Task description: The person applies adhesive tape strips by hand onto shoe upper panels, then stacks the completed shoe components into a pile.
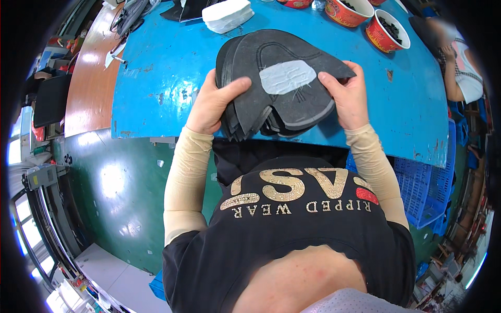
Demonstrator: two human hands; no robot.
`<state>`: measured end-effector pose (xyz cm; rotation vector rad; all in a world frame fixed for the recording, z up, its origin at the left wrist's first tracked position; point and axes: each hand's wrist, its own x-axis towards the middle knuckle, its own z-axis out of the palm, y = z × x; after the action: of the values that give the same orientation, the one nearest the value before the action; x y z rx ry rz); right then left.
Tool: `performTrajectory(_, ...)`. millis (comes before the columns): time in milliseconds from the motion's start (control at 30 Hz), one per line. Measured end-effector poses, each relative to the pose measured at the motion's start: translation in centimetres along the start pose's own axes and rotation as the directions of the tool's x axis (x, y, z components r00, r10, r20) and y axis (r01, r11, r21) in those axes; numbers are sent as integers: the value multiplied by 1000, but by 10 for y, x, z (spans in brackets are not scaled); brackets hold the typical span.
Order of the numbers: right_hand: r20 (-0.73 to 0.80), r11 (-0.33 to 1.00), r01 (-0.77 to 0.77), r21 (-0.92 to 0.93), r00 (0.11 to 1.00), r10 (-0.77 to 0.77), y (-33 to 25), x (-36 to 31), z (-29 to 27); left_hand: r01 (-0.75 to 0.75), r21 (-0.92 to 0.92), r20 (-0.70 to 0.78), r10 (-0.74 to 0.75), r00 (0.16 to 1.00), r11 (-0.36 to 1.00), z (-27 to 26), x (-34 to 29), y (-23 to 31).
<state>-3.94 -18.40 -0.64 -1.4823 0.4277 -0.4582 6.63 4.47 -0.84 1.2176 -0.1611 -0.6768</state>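
Both my hands hold a stack of dark grey, curved flat pieces that look like shoe uppers, tilted up over the near edge of the blue table. The top piece carries a white oval patch with loose threads and a stitched curved line. My left hand grips the left side, its thumb on the top piece and its fingers hidden behind the stack. My right hand pinches the pointed right end, thumb in front. Several layers fan out along the left and lower edges.
Red paper bowls with small black pieces stand at the far right. A white stack of patches lies at the back. Blue plastic crates sit below the right table edge. Another person's arm shows at the far right.
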Motion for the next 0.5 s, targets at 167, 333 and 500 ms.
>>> performTrajectory(167,165,705,417,-574,902,-400,-35,26,-38,28,-11,-6,-28,1000,1000,1,-2,0)
performTrajectory(333,310,849,138,-510,950,32,7,56,-15,24,-47,-21,-25,999,999,0,0,-3)
performTrajectory(500,263,904,65,-422,963,54,12,24,3,32,-81,-5,-32,999,996,0,-8,0)
